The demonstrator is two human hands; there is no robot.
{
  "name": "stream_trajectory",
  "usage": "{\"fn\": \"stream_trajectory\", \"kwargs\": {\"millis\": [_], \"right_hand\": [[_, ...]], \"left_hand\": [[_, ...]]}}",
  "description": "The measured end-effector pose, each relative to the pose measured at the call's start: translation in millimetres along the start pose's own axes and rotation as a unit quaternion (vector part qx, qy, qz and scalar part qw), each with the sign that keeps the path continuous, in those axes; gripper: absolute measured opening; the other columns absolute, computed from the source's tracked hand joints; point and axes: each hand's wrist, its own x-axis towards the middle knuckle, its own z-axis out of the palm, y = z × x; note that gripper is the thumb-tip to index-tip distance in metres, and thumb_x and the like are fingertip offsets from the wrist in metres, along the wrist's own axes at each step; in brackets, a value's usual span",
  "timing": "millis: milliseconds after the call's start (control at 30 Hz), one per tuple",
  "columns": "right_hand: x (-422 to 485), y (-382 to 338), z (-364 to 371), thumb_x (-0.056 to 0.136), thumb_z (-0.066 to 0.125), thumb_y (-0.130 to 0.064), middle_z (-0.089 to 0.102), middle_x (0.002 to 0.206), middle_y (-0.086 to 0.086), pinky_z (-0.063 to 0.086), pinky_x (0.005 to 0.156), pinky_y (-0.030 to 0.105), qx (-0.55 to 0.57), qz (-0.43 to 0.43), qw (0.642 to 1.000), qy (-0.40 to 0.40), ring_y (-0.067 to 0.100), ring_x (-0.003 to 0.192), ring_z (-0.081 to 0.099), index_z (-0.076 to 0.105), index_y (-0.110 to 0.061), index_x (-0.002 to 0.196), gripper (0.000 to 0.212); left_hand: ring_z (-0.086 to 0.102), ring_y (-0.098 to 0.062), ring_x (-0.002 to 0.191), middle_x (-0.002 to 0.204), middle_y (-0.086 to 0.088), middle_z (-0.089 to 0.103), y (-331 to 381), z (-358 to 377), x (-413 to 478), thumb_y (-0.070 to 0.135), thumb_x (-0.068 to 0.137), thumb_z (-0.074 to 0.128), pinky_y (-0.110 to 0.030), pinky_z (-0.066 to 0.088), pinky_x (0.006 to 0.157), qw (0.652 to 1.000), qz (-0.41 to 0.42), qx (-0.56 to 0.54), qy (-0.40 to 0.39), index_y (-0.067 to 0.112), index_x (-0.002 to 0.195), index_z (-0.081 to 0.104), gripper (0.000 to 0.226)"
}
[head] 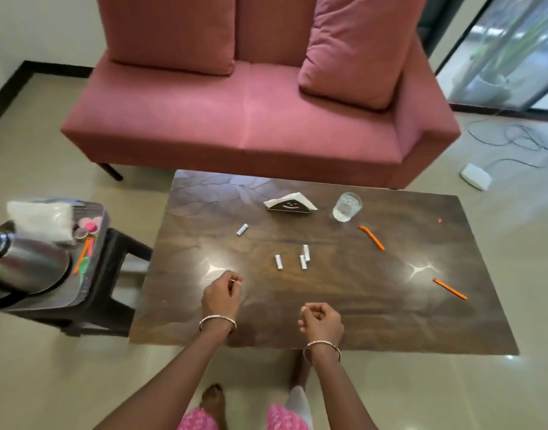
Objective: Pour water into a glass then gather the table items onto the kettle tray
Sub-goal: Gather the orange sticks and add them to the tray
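A glass holding water stands at the far right of the dark wooden table. Beside it is a black napkin holder with white napkins. Several small white sachets lie mid-table, one more further left. Two orange sticks lie on the right. The steel kettle sits on a grey tray on a stool at left. My left hand hovers over the near table, fingers pinched on something tiny and white. My right hand is curled shut, empty as far as I see.
The tray also carries a white bag, pink and green lids and an orange stick. A pink sofa stands behind the table. Cables and a white box lie on the floor at right.
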Motion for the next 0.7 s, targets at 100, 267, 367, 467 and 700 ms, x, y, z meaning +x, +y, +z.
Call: {"fn": "stream_trajectory", "kwargs": {"millis": [100,267,367,467,700], "right_hand": [[34,4,-26,0.079,0.071,-0.005,0.072,0.062,0.006,0.061,0.055,0.039,0.0,0.022,1.0,0.005,0.02,0.049,0.068,0.069,-0.014,0.072,0.012],[120,-1,-87,0.079,0.071,-0.006,0.071,0.061,0.005,0.059,0.051,0.033,0.0,0.036,0.999,0.015,0.018,0.048,0.068,0.068,-0.015,0.071,0.013],[164,-8,-121,0.08,0.072,-0.006,0.069,0.058,0.001,0.059,0.05,0.032,0.005,0.043,0.999,0.024,0.016,0.049,0.068,0.068,-0.015,0.072,0.013],[206,-9,-155,0.081,0.07,-0.005,0.069,0.06,0.002,0.057,0.049,0.031,0.009,0.056,0.998,0.041,0.017,0.049,0.067,0.068,-0.014,0.073,0.013],[306,15,-223,0.08,0.07,-0.011,0.067,0.061,-0.004,0.056,0.062,0.033,-0.076,0.072,0.99,0.096,0.023,0.063,0.069,0.067,-0.021,0.071,0.014]], "left_hand": [[0.063,-0.022,0.067,0.068,0.004,0.067,25,35,6,0.01,0.084,0.059,-0.033,0.05,0.066,1.0,0.001,0.018,-0.002,0.023,0.085,0.069,0.016],[0.063,-0.025,0.067,0.067,0.002,0.066,85,121,19,0.01,0.084,0.059,-0.035,0.05,0.064,0.999,0.002,0.035,-0.035,0.023,0.083,0.068,0.016],[0.063,-0.023,0.068,0.067,0.007,0.065,118,170,24,0.009,0.083,0.06,-0.029,0.045,0.062,0.997,0.02,0.063,-0.049,0.025,0.082,0.067,0.017],[0.064,-0.022,0.073,0.072,0.007,0.066,152,216,28,0.01,0.085,0.058,-0.029,0.046,0.065,0.994,0.043,0.072,-0.074,0.022,0.086,0.067,0.016],[0.06,-0.033,0.097,0.108,-0.006,0.063,206,315,50,0.016,0.093,0.045,-0.042,0.047,0.083,0.921,0.205,0.267,-0.197,0.016,0.108,0.059,0.021]]}}
